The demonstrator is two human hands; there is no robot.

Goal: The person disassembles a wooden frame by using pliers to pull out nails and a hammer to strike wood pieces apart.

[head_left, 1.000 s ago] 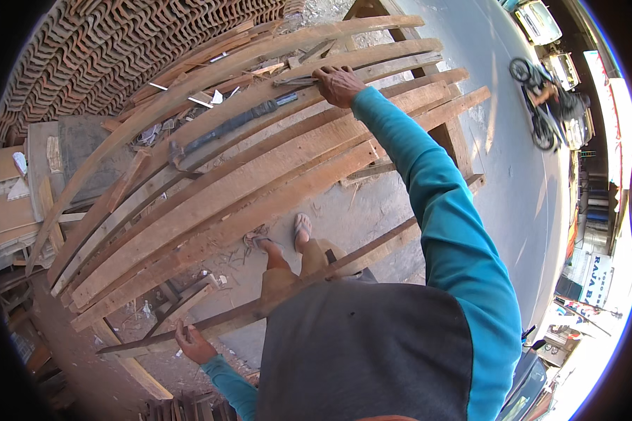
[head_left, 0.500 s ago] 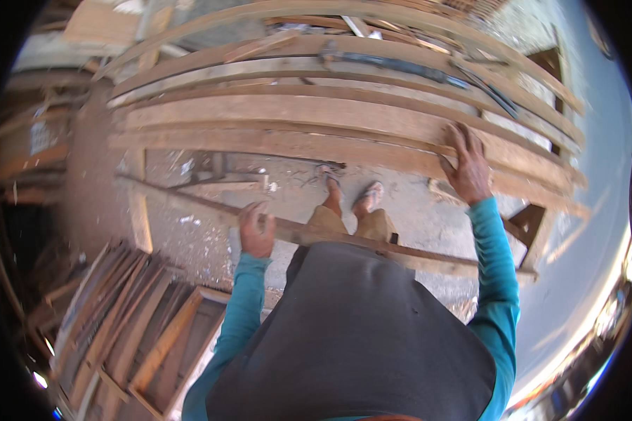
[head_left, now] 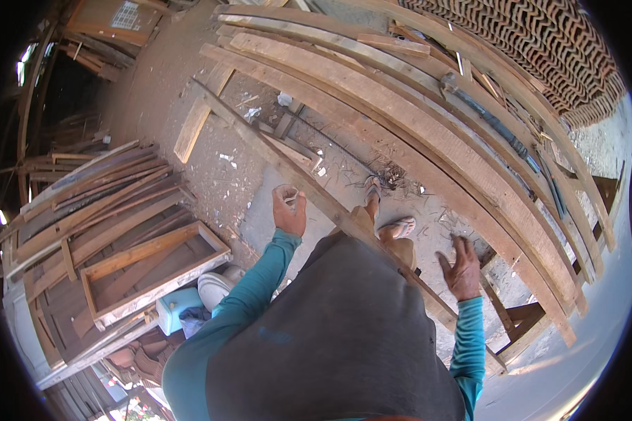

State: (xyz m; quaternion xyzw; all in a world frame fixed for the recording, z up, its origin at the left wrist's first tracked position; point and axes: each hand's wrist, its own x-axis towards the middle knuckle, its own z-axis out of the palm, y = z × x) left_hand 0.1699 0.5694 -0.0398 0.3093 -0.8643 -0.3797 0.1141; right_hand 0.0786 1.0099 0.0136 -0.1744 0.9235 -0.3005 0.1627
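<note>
We see the left hand [head_left: 288, 209] at frame centre, curled shut on a small pale object [head_left: 291, 199] we can't identify; it sits above a long thin batten [head_left: 288, 163] running diagonally from upper centre toward lower right; touching or just over it, we can't tell; right hand [head_left: 462, 268] at centre right, fingers spread apart, holding nothing, hovering beside the lower stretch of that same batten; contact unclear; stack of long planks [head_left: 428, 133] arcs across the upper right, just beyond the right hand, resting on a wooden trestle [head_left: 523, 319] at lower right; our sandalled feet [head_left: 386, 210] stand on the dirt floor between the two hands; wooden frame [head_left: 154, 270] lies at left, well apart from the left hand; roof tiles [head_left: 541, 49] stacked at upper right.
</note>
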